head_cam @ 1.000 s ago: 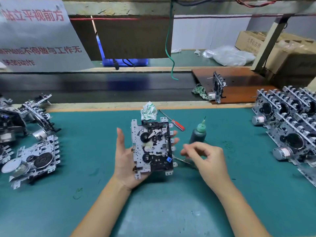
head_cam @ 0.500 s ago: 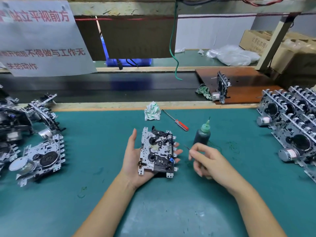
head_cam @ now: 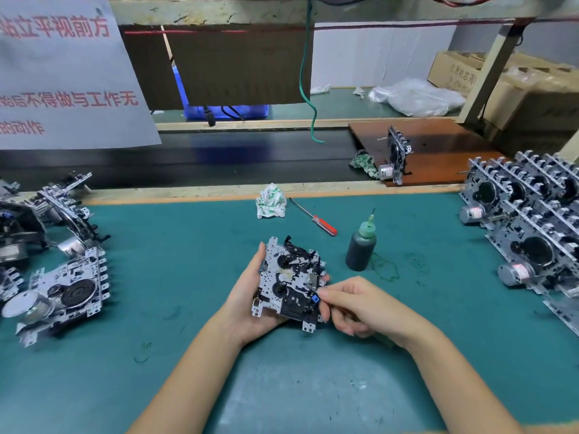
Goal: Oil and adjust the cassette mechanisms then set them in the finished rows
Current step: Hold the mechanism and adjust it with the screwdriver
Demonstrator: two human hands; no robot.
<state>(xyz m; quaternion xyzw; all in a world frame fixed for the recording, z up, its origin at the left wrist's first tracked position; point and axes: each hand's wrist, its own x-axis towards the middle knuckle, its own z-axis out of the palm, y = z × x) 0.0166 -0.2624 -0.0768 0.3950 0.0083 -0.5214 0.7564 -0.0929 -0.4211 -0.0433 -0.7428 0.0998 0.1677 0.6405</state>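
Note:
A metal cassette mechanism (head_cam: 289,278) lies face up in my left hand (head_cam: 247,303), whose palm cradles it from below with the thumb along its left edge. My right hand (head_cam: 357,305) pinches a thin metal tool whose tip touches the mechanism's right side near a small blue part (head_cam: 315,298). A dark oil bottle (head_cam: 361,245) with a green needle cap stands upright on the green mat just right of the mechanism. Finished mechanisms (head_cam: 529,227) stand in rows at the right edge.
A pile of loose mechanisms (head_cam: 59,283) sits at the left. A red-handled screwdriver (head_cam: 315,217) and a crumpled rag (head_cam: 270,202) lie behind the held unit. One mechanism (head_cam: 395,158) stands on a brown board by the dark conveyor belt (head_cam: 219,158).
My right hand has moved left from beside the bottle to the mechanism, bringing the thin tool onto its right side. My left hand has lowered the mechanism slightly.

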